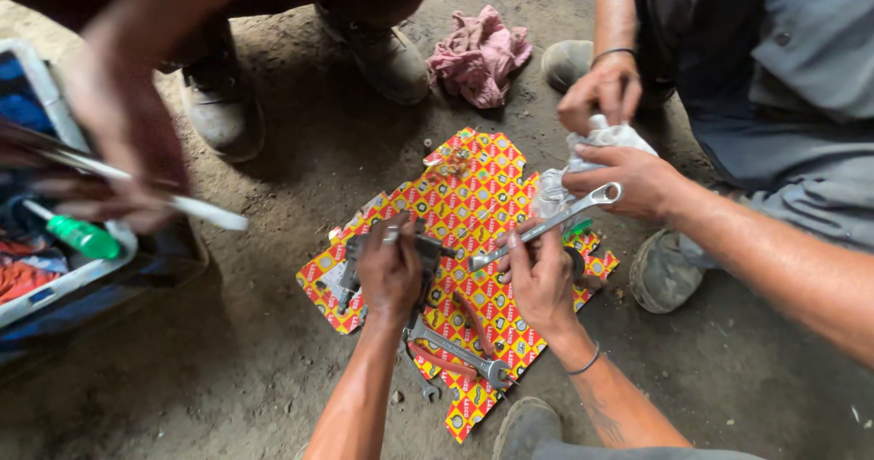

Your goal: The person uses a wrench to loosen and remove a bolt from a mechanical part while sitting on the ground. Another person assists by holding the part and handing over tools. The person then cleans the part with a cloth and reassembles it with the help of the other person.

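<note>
The person is crouching over a flattened red-and-yellow card [473,196] spread on the dirt floor [273,360]. The left hand [390,273] is closing down over a dark metal part [428,251] near the card's middle, fingers wrapped over its top, so much of the part is hidden under the palm. The right hand [539,278] is gripping a silver spanner [546,226] by its lower shank, fingers pinched tight around it.

The spanner's long axis is running up and to the right: its ring end is sitting high, near a co-worker's hand [633,182], while its open end is pointing down-left towards the part, just beside the left hand. So the working end is lying between the two hands, and the left hand is the nearer to the part. Whether the open end is actually seated on a bolt I cannot tell.

A second spanner [460,355] is lying on the card below the hands. The co-worker is holding a white rag [605,137]. A pink cloth [478,55] is lying further off. On the left, another person's blurred hand [123,141] is reaching over a toolbox [55,287] holding a green-handled screwdriver [77,234].
</note>
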Tool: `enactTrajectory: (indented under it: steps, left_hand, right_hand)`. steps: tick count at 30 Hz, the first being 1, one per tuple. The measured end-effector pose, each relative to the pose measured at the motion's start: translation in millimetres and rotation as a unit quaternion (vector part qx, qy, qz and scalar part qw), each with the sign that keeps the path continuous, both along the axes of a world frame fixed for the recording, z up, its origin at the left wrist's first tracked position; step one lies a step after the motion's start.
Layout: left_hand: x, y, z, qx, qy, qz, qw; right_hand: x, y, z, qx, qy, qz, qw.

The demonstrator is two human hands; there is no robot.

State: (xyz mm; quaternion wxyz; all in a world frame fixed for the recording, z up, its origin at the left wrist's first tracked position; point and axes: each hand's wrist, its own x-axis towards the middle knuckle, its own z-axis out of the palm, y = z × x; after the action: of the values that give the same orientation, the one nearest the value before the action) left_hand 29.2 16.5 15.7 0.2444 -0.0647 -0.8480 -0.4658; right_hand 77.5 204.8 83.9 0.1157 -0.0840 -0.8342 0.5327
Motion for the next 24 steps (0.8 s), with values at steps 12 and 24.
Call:
enactTrajectory:
  steps: [12, 24]
  left_hand:
    - [0, 5, -4, 0.001, -0.003, 0.002, 1.0]
    - [-1, 6, 6, -0.045, -0.019, -0.014, 0.999]
  right_hand:
    - [12, 9, -16, -0.022, -0.021, -0.02, 0.999]
    - [4, -8, -10, 0.038, 0.034, -0.013, 0.999]
